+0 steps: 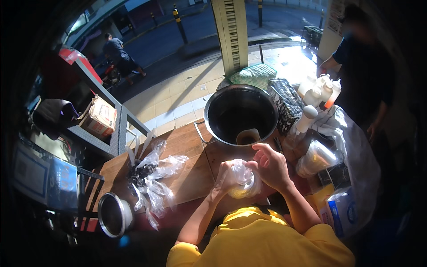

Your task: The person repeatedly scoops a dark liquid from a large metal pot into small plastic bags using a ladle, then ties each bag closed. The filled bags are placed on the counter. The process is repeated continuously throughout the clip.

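Note:
My left hand (pixel 224 177) grips a clear plastic bag (pixel 245 185) at the table's front edge; yellowish contents show low in it. Beside the bag's gathered top is my right hand (pixel 274 167), raised with fingers curled and thumb close to the plastic. Whether it pinches the film is hard to tell. Just beyond stands a large dark cooking pot (pixel 208 123), with a pale scoop or cup (pixel 255 134) inside near its front rim. A bunch of knotted clear plastic bags (pixel 155 180) with dark contents lies on the wooden table (pixel 190 150) to the left.
A metal bowl (pixel 115 215) sits at the left front. Squeeze bottles (pixel 320 90), a white-topped container (pixel 307 118), a plastic-wrapped stack (pixel 317 158) and a blue-and-white box (pixel 342 212) crowd the right. A person (pixel 363 73) stands at right; another (pixel 116 55) is outside. A carton (pixel 100 120) rests left.

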Demonstrator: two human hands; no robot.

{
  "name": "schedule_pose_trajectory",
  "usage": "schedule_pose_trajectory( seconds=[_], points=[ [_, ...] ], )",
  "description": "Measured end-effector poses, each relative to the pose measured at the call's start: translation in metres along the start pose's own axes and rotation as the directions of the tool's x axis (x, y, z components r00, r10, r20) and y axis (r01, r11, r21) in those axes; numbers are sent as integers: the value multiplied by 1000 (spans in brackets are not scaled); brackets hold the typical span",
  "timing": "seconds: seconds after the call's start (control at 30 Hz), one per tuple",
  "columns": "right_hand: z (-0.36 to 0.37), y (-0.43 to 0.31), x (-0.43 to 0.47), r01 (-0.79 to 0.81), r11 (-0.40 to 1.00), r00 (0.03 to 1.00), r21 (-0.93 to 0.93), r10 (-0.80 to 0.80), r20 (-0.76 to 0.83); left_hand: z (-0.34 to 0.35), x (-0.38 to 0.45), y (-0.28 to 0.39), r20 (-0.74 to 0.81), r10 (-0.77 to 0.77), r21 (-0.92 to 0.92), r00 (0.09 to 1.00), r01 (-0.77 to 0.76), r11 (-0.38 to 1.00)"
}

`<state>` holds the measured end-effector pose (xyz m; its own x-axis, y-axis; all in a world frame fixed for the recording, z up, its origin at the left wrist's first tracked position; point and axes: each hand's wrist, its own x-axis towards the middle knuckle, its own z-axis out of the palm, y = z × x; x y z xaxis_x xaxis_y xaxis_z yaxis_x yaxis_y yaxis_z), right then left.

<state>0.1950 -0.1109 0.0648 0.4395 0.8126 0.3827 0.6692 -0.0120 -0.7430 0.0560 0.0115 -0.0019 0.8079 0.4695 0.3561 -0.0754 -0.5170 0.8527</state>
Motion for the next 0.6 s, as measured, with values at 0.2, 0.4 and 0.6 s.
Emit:
schedule_pose_trajectory(
  seconds=[0.2,0.4,0.6],
  points=[
    [-8,17,21,-183,876,865,446,-72,497,-46,27,55,121,11,-142,993,6,990],
    [27,-10,30,-205,839,866,504,-84,492,-67,29,87,99,-26,-54,995,31,998],
    [-4,-36,61,209,934,893,290,-302,332,-89,24,94,-36,-108,-160,994,101,982]
  ],
)
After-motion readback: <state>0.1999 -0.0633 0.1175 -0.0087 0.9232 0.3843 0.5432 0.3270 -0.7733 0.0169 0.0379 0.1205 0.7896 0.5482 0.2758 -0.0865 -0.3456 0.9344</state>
